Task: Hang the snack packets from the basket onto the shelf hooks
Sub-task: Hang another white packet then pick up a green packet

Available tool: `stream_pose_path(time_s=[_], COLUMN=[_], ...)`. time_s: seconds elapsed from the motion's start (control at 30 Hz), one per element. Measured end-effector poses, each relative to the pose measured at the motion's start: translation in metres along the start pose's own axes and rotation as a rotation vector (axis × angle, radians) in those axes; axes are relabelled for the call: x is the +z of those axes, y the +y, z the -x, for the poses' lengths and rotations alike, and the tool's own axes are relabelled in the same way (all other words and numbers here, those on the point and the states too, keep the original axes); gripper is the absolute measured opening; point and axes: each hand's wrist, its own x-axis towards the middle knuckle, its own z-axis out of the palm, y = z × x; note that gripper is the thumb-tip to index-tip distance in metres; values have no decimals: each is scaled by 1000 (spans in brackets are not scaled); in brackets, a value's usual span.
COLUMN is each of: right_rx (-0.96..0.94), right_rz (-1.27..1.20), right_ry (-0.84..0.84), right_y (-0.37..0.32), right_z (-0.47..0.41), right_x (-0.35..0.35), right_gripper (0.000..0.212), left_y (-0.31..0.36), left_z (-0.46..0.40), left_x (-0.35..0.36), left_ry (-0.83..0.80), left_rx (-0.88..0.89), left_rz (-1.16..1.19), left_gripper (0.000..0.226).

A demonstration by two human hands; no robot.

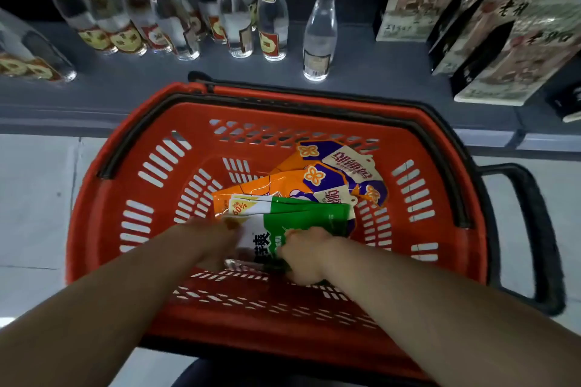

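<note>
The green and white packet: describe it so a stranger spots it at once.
Look into the red basket on the floor. The green and white packet lies on top of the orange and purple packets, nearest the person, with both hands on it. It is the only green one.

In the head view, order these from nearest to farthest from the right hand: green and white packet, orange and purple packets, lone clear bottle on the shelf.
1. green and white packet, under the right hand in the basket.
2. orange and purple packets, behind it.
3. lone clear bottle, on the shelf beyond the basket.
</note>
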Motion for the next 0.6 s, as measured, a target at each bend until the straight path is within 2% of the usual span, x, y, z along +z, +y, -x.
stream_pose_path(time_s=[0.07,0.17,0.23,0.33,0.4,0.47,0.6], right_rx=[11,52,136,273,343,389,458], right_rz=[-1,-185,-367,-576,-712,-869,-1091], right_ry=[-21,16,89,186,276,362,464], right_y=[-2,-3,2,21,39,57,80], right_z=[-8,-9,-3,6,16,29,49], right_x=[6,10,9,11,11,4,-8], right_gripper=[40,34,24,13,19,12,23], left_y=[6,5,-4,-10,-14,-12,5], left_z=[-7,-9,-14,-20,-23,-22,-21], left_x=[0,-4,-6,-6,-6,-9,-21], left_ry=[82,254,380,506,483,443,359], left_rx=[35,69,53,108,146,121,132], left_rz=[-19,-62,131,627,846,974,1234], left_gripper=[13,28,27,11,24,27,36])
